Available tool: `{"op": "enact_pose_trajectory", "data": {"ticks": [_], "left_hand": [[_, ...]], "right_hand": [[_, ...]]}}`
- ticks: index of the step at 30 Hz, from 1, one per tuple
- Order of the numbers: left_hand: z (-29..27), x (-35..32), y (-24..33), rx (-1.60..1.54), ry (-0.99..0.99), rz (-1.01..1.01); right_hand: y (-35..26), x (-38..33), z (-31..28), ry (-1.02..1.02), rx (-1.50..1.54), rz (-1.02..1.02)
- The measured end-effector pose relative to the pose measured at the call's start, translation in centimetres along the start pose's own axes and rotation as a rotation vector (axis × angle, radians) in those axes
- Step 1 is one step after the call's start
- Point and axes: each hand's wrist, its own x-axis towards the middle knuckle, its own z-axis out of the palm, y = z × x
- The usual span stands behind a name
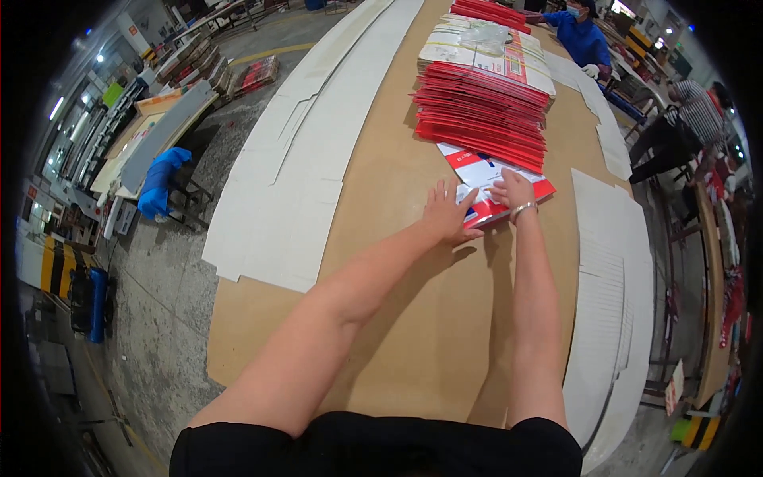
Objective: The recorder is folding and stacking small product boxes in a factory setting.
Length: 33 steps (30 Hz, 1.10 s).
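A red and white printed sheet, apparently a flat folded carton, lies at an angle on the brown tabletop. Its far part is under the front of a tall, fanned stack of red-edged flat cartons. My left hand rests at the sheet's near left corner, its fingers spread and the thumb toward the print. My right hand, with a bracelet at the wrist, touches the top of the sheet near its right side, fingers apart and slightly bent. Neither hand visibly grips anything.
Pale cardboard sheets line the table's left and right sides. Behind the red stack sit strapped white bundles. A person in blue works at the far right; another in stripes stands beyond the right edge.
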Motion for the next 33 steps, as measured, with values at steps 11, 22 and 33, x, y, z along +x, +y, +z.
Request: {"op": "enact_pose_trajectory", "data": {"ticks": [11,22,33], "left_hand": [[3.4,-6.9,-4.7,0.132,0.075,0.186],[2.8,-7.7,-6.5,-0.005,0.027,0.296],[3.9,6.8,-8.1,-0.061,0.152,0.016]], "right_hand": [[-1.8,10.3,6.3,0.588,1.027,0.212],[-6.7,8.5,4.4,0.315,0.974,0.146],[-3.4,9.8,0.5,0.272,1.047,0.141]]}}
